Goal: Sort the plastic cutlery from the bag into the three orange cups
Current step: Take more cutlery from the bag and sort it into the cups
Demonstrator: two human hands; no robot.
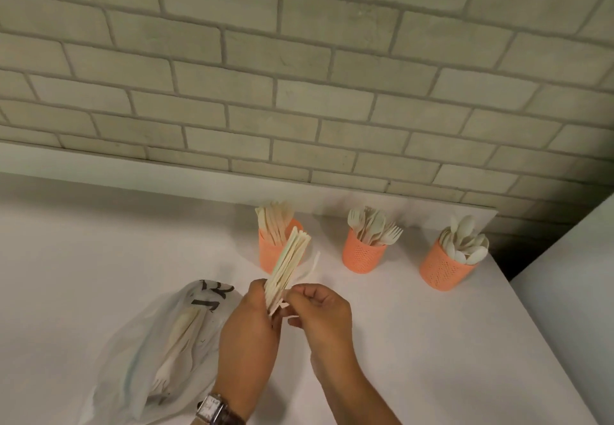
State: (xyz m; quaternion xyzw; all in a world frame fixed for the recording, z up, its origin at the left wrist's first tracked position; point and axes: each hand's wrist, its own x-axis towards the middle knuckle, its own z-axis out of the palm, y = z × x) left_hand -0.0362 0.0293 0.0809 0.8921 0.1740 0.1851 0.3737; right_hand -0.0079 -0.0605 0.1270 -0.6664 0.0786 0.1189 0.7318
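A pale brick wall [299, 75] fills the upper view, above a white counter [99, 258]. The landmark is the middle orange cup [363, 255], perforated and holding forks with tines up. Well to its left and nearer the viewer lies a translucent plastic bag [143, 341] with cream cutlery inside, including a fork [176, 355]. Left of the middle cup stands the left orange cup [270, 255], filled with flat knife-like pieces; right of it, the right orange cup [443, 270] holds spoons. Nearer than the middle cup and to its left, two bare hands meet above the counter. The left hand [247, 328] is wrapped around the lower end of a cutlery bundle [289, 268]. This is a fanned stack of flat cream pieces rising toward the left cup and overlapping it in the view. The right hand [324, 311] pinches the same lower end with curled fingertips. A wristwatch [212, 408] sits on the left wrist. The pieces look light, stiff, thin and smooth, so a stack would likely slide apart unless squeezed flat across its faces near one end.
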